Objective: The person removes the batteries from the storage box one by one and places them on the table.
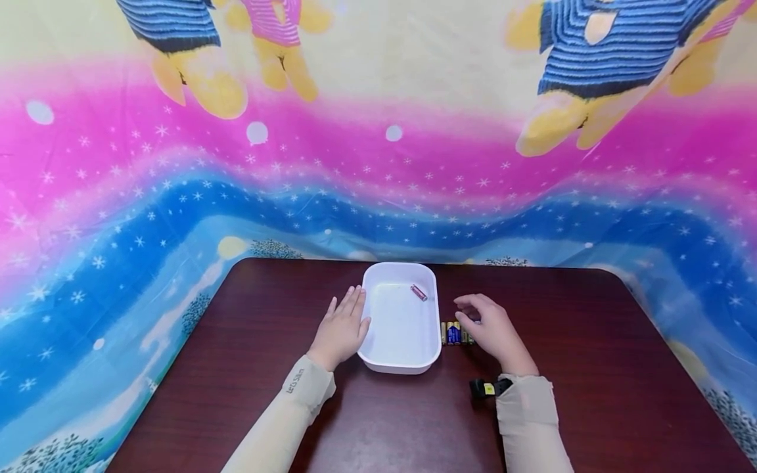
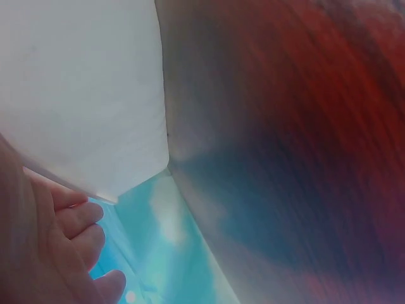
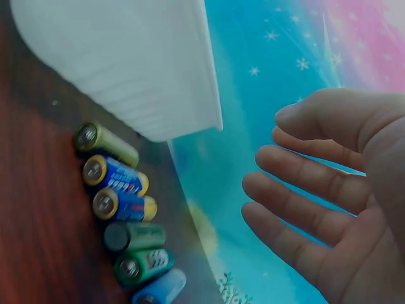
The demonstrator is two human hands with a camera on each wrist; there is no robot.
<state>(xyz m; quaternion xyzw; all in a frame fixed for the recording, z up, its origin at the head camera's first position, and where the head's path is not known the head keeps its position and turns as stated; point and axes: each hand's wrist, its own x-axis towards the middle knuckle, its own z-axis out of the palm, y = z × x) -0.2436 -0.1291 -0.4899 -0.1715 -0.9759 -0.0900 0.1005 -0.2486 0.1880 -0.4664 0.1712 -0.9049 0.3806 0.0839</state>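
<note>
A white rectangular tub (image 1: 397,366) stands on the table with one red battery (image 1: 418,292) lying inside, towards its far right. My left hand (image 1: 340,330) rests its straight fingers along the tub's left rim. To the right of the tub my right hand (image 1: 493,328) hovers, fingers loosely bent and holding nothing. Beneath it, several batteries lie side by side in a row, partly hidden by the hand in the head view. The right wrist view shows a blue and gold battery (image 3: 117,174), a green battery (image 3: 144,267) and a blue battery (image 3: 161,288) among them.
The dark reddish-brown table (image 1: 367,427) has rounded far corners. Right behind it hangs a printed cloth (image 1: 378,164) with snowflakes and bears. A black strap with a yellow mark (image 1: 489,389) sits at the right wrist.
</note>
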